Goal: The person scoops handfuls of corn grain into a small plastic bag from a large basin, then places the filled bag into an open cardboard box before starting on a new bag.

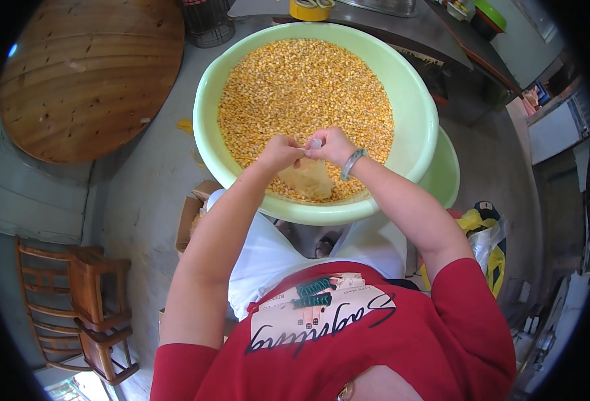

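A wide pale green basin holds a deep bed of yellow corn kernels. Over its near part, a thin see-through plastic bag hangs from my fingers, its lower end against the kernels. My left hand pinches the bag's top edge on one side. Close beside it, my right hand, with a bracelet at the wrist, pinches the other side, where a bit of bunched plastic sticks up. Whether there are kernels inside the bag or only behind it, I cannot tell.
Another green basin shows under the first at the right. A round wooden tabletop stands at the upper left, wooden chairs below it. Yellow tape rolls lie at the far edge. Plastic bags sit at right, a cardboard box at left.
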A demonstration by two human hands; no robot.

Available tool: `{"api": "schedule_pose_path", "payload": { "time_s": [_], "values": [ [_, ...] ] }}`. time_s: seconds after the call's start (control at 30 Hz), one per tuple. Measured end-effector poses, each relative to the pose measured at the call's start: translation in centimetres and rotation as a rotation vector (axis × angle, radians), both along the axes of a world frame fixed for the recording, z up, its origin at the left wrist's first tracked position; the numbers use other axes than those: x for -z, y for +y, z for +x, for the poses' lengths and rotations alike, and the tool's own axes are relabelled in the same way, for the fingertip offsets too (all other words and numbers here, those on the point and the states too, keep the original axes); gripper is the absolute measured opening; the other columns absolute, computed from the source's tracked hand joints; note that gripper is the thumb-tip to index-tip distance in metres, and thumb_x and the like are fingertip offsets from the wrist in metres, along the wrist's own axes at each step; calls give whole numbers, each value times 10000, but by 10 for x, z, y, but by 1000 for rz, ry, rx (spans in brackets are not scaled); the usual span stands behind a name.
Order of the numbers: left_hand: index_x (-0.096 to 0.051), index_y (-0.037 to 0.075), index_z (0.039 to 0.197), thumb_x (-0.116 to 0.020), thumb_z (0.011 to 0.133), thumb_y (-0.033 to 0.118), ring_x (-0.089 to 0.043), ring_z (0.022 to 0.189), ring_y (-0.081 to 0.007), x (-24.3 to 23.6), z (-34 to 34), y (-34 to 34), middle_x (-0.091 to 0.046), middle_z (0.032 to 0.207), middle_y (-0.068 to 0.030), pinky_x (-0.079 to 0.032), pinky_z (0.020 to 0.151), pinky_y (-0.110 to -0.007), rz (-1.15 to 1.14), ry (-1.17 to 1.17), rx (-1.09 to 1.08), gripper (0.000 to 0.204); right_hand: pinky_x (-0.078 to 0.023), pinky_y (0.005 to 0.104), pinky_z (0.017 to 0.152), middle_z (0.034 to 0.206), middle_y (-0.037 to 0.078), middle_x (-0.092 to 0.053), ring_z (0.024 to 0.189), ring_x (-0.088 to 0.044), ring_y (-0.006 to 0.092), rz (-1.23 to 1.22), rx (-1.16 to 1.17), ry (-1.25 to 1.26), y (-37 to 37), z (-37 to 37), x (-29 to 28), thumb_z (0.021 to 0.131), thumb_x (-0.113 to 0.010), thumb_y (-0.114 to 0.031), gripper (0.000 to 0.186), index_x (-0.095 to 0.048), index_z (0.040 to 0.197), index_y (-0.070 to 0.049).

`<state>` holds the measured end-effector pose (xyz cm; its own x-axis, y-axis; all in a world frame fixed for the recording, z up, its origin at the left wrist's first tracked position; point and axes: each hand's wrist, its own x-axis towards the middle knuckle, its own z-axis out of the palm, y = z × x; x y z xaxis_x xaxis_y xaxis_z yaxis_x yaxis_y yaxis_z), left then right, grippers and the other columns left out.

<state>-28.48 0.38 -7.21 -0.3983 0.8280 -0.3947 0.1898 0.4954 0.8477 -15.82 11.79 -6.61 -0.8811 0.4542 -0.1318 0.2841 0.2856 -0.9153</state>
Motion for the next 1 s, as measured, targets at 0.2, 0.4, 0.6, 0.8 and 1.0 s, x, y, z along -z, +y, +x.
{"api": "schedule_pose_path", "payload": {
  "time_s": [0.2, 0.4, 0.6, 0.8, 1.0],
  "values": [
    [-585, 23, 1040, -552, 779, 127, -567, 616, -90, -21, 8, -3, -632, 727, -81, -361, 545, -186, 150, -248, 46, 283, -468, 341, 575, 680, 110, -618, 630, -602, 252, 393, 89, 32, -6, 2, 0, 681, -663, -179, 91, -631, 713, -101],
    [-545, 32, 1113, -507, 784, 99, -634, 699, -155, -27, 10, -7, -652, 830, -121, -442, 568, -247, 115, -515, 155, 338, -464, 389, 581, 690, 131, -611, 655, -595, 313, 581, 167, 23, -19, 5, -10, 707, -630, -192, 93, -606, 743, -109],
    [-636, 21, 973, -556, 788, 119, -619, 635, -127, -6, 4, -6, -649, 766, -72, -419, 525, -216, 177, 161, 88, 224, -467, 371, 572, 674, 100, -608, 648, -597, 284, 526, 107, 74, -14, 7, -10, 686, -661, -199, 78, -635, 721, -135],
    [-691, 112, 846, -608, 724, 173, -630, 689, -235, -13, 9, -9, -646, 706, -101, -492, 653, -355, 250, 452, -119, 160, -474, 327, 579, 685, 64, -619, 631, -599, 233, 539, 185, 229, -11, 7, -5, 664, -680, -162, 28, -679, 687, -145],
    [-687, 111, 823, -610, 712, 185, -619, 689, -279, -6, 8, -11, -645, 735, -115, -488, 653, -378, 177, 752, -84, 154, -479, 329, 570, 652, 70, -617, 605, -596, 236, 492, 112, 93, -10, 14, -17, 620, -668, -147, 50, -675, 665, -126]
  ]
}}
